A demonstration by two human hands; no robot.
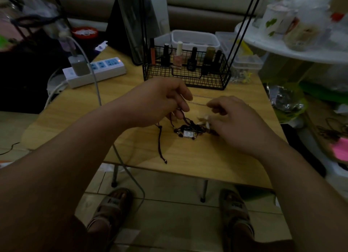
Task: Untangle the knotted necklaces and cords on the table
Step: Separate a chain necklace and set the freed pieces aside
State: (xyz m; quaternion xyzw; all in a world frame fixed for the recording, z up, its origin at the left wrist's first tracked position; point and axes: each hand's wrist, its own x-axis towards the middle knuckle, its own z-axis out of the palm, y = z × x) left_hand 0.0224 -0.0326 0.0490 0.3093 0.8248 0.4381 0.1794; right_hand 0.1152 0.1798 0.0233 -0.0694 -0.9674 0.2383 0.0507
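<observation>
A black wire basket (186, 71) stands at the far side of a pale wooden table (207, 161), and everything else can be placed from it. Just in front of the basket, toward the person, the left hand (162, 99) hangs over the table with its fingers curled. It pinches one end of a thin silver chain (197, 102), and a dark cord runs up to the same fingers from below. The chain stretches across to the right hand (235, 120), in front of the basket's right end, whose thumb and forefinger are closed on the other end while its remaining fingers are bent loosely.

Farther in front of the basket, below and between the two hands, a knot of dark cords (190, 128) lies on the table around a pale rectangular pendant (187, 133). Some pale shell-like pieces (203, 120) sit at the knot's right side, touching the right hand. One loose cord (161, 144) trails from the knot toward the near table edge.

Inside the basket stand several nail-polish bottles (192, 58); a label shows on one black bottle, but it is too small to read. Left of the basket lies a white power strip (98, 71) with a charger (78, 65) plugged in. Under the table, well in front of the basket, two sandals (111, 208) carry markings too blurred to read.
</observation>
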